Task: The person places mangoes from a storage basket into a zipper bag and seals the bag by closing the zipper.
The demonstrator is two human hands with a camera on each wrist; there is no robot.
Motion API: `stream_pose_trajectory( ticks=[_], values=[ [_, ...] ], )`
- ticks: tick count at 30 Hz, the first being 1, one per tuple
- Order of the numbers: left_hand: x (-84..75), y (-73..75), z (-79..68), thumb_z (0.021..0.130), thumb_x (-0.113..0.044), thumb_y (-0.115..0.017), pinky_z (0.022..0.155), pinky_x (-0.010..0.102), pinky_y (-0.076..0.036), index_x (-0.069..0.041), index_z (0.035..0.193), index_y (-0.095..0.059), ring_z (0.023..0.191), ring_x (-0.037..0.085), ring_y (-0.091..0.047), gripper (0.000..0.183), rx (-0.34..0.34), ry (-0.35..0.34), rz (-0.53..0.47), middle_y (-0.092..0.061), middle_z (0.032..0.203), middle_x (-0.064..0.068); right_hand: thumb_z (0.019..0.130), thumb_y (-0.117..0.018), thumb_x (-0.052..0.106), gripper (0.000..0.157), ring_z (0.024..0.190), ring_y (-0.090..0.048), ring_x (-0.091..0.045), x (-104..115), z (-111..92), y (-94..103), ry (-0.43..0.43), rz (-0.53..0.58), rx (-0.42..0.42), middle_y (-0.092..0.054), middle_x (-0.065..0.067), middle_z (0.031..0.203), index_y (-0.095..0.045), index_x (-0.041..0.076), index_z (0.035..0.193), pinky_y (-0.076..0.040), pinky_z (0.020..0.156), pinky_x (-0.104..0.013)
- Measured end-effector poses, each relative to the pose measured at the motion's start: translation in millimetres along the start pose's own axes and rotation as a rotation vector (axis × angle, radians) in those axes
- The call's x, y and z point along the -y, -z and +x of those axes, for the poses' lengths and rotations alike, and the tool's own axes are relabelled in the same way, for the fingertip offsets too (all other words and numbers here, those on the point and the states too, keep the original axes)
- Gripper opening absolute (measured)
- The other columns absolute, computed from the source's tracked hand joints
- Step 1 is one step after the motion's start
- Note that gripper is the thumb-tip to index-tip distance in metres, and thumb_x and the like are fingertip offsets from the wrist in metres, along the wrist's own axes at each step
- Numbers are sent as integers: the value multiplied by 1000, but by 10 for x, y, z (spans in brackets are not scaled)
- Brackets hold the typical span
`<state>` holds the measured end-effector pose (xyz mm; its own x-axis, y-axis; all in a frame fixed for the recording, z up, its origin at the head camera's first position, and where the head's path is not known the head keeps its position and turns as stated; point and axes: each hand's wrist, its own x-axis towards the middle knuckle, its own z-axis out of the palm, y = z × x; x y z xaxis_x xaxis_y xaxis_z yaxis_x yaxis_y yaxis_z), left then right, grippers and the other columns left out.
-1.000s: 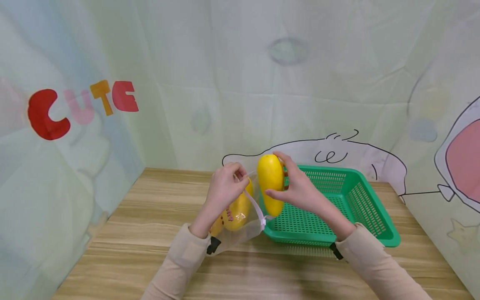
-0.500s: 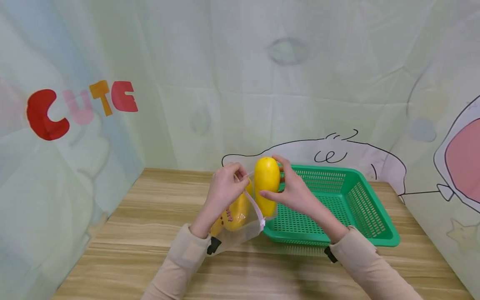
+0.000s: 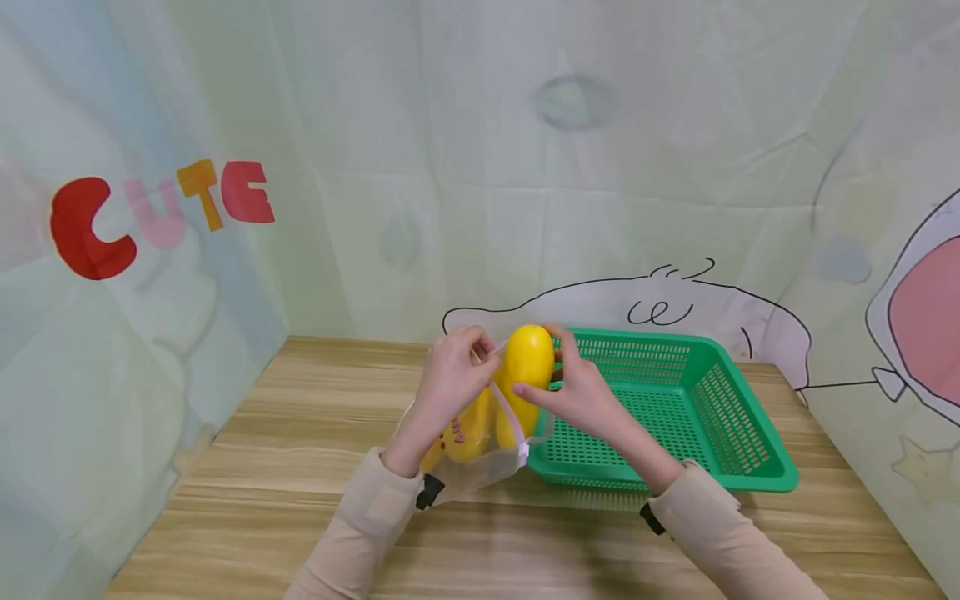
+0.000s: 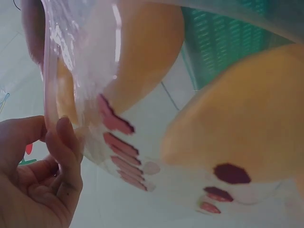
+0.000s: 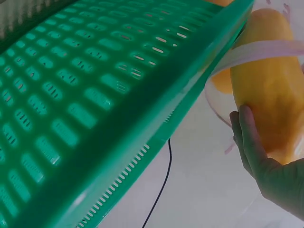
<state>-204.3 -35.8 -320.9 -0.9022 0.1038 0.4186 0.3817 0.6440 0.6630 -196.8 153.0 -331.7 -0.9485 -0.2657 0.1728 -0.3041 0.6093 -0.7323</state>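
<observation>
Pinched between the thumb and fingers of the person's left hand point(image 3: 453, 371) is the edge of a clear, thin plastic bag point(image 3: 483, 473) with a pinkish strip along its mouth and dark red printing on its side. Just across from it, the right hand point(image 3: 583, 392) grasps a smooth, oblong yellow fruit point(image 3: 531, 357), thumb on the near side and fingers round the right. That fruit stands almost upright, leaning slightly, its lower end inside the mouth of the bag and its rounded top above. Through the film I can make out more yellow fruit point(image 3: 468, 437) lying to the left. Close by the bag, on its right, sits a green rectangular plastic basket point(image 3: 731, 408) with slotted walls. Everything rests on a wood-grain tabletop point(image 3: 322, 400). Behind hangs a pale printed cloth point(image 3: 450, 167), with colourful letters point(image 3: 93, 233) spelling CUTE over on the left.
</observation>
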Motion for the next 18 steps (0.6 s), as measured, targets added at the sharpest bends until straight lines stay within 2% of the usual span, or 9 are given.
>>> stream_pose_trajectory(
  ticks=[5, 7, 13, 18],
  values=[
    [-15, 6, -6, 85, -10, -66, 60, 22, -48, -8, 80, -64, 70, 18, -51, 6, 6, 20, -6, -60, 80, 5, 83, -73, 40, 81, 97, -66, -27, -11, 0, -50, -1, 7, -12, -51, -14, 132, -28, 15, 146, -60, 71, -30],
    [-24, 10, -8, 86, -10, -66, 61, 22, -49, -8, 81, -65, 71, 19, -52, 6, 12, 28, -8, -60, 81, 6, 84, -72, 38, 75, 97, -66, -26, -19, 6, -74, 8, 10, -11, -49, -13, 133, -33, 13, 144, -60, 75, -30],
    [-34, 10, -7, 85, -9, -66, 61, 22, -49, -8, 81, -65, 72, 19, -52, 4, 18, 15, -11, -61, 81, 6, 86, -71, 32, 65, 94, -65, -25, -7, 14, -124, 26, 22, -13, -53, -13, 126, -37, 11, 137, -60, 75, -32],
    [-26, 7, -6, 84, -9, -66, 61, 22, -48, -8, 80, -65, 71, 18, -52, 4, 8, -2, -21, -61, 80, 5, 86, -72, 30, 51, 91, -65, -25, 12, 4, -139, 19, -3, -34, -51, -11, 114, -40, 9, 118, -59, 70, -28]
  ],
)
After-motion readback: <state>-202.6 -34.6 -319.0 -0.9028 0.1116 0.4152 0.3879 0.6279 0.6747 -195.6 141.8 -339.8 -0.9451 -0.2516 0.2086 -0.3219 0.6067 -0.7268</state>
